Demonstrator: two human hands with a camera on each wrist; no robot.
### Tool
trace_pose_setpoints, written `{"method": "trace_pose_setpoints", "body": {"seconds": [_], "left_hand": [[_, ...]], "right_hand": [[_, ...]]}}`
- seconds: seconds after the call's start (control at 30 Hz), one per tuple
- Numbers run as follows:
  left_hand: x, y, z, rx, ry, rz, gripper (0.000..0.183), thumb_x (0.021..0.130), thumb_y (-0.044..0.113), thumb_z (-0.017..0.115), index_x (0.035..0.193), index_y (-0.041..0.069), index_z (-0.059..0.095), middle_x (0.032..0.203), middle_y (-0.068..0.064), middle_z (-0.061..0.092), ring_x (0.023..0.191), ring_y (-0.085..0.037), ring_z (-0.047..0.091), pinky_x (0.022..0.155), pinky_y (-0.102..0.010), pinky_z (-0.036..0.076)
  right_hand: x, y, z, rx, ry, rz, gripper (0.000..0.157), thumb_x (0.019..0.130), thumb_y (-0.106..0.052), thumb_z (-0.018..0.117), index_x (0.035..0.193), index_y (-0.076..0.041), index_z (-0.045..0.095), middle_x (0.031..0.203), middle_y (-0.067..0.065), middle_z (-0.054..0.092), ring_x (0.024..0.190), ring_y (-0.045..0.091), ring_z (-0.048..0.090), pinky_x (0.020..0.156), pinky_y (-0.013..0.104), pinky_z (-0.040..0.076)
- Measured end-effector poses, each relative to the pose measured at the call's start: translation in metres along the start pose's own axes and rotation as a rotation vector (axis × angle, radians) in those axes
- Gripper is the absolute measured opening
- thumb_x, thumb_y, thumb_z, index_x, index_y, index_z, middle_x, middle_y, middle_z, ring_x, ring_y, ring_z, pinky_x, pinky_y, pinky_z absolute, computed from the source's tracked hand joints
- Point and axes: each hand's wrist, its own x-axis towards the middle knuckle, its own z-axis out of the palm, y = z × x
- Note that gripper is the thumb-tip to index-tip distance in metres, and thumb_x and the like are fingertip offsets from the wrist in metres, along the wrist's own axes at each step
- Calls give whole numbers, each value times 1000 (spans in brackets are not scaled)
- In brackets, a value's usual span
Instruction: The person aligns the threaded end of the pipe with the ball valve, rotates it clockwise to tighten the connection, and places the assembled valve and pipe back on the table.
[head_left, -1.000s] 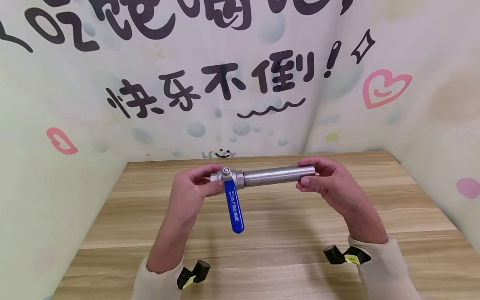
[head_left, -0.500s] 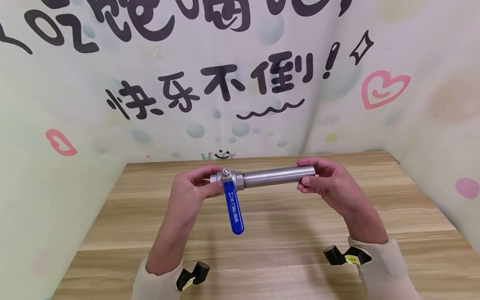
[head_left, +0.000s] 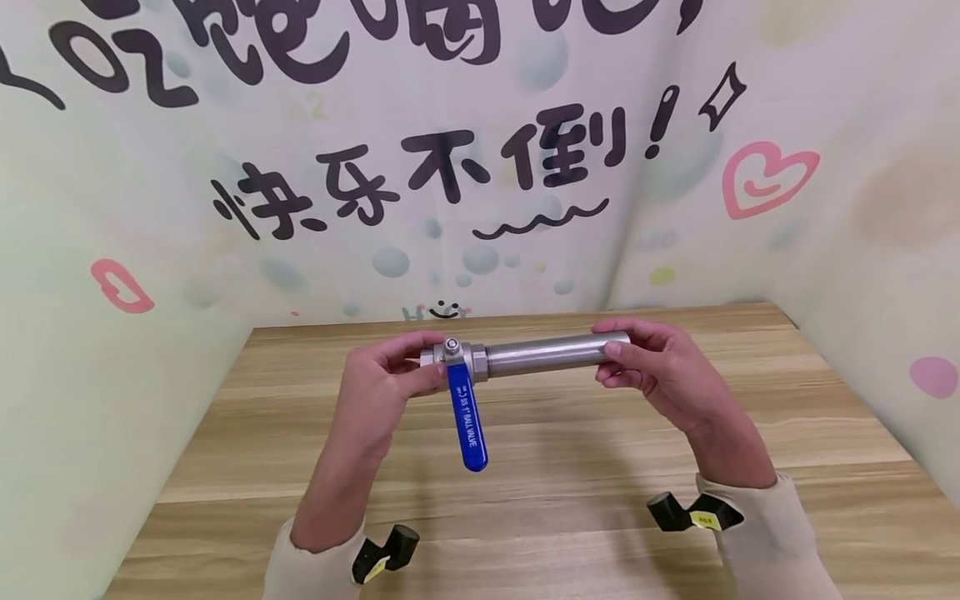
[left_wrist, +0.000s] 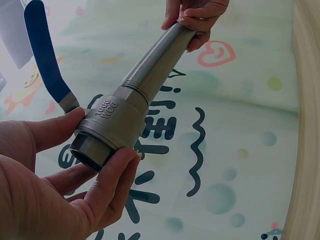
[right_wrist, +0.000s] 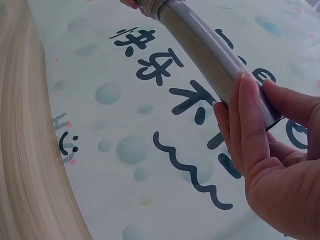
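Above the table (head_left: 540, 533), toward its back edge, my left hand (head_left: 381, 375) pinches the ball valve (head_left: 478, 360) and my right hand (head_left: 663, 362) pinches the metal pipe (head_left: 547, 353) by its free end, so I'd best keep both in one straight line.

One valve (left_wrist: 115, 122), one lever (head_left: 467, 421), one pipe (head_left: 547, 353), two hands (head_left: 375, 379) (head_left: 666, 367), two sleeves (head_left: 313, 567) (head_left: 772, 542), one tabletop (head_left: 525, 500).

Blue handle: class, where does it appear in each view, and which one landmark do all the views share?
Head: blue handle just below the picture's centre.
Left wrist: blue handle in the upper left corner.
Right wrist: not in the picture.
Shared landmark: the metal pipe, visible in all three.
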Motion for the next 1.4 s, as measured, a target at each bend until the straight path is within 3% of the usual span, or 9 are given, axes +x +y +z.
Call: {"method": "trace_pose_setpoints", "body": {"seconds": [0.63, 0.97, 1.4], "left_hand": [[-1, 2, 4, 23, -4, 8, 26, 76, -2, 69, 101, -1, 66, 97, -16, 59, 79, -30, 57, 70, -35, 53], [0, 0, 4, 22, -1, 0, 26, 76, -4, 67, 102, -1, 66, 97, -16, 59, 78, -30, 58, 70, -37, 53], [-1, 0, 5, 34, -2, 4, 25, 77, -3, 67, 102, 0, 66, 97, -15, 59, 78, -30, 58, 70, -36, 53]], "right_hand": [[-1, -2, 0, -2, 22, 12, 22, 91, -1, 51, 111, 6, 57, 90, 18, 55, 68, 21, 64, 67, 31, 54], [0, 0, -2, 13, -13, -22, 33, 82, 13, 55, 114, 6, 54, 108, 19, 53, 70, 24, 61, 67, 32, 54], [-2, -1, -2, 36, 21, 4, 23, 88, 5, 52, 111, 5, 56, 97, 17, 55, 63, 20, 63, 60, 28, 54]]}}
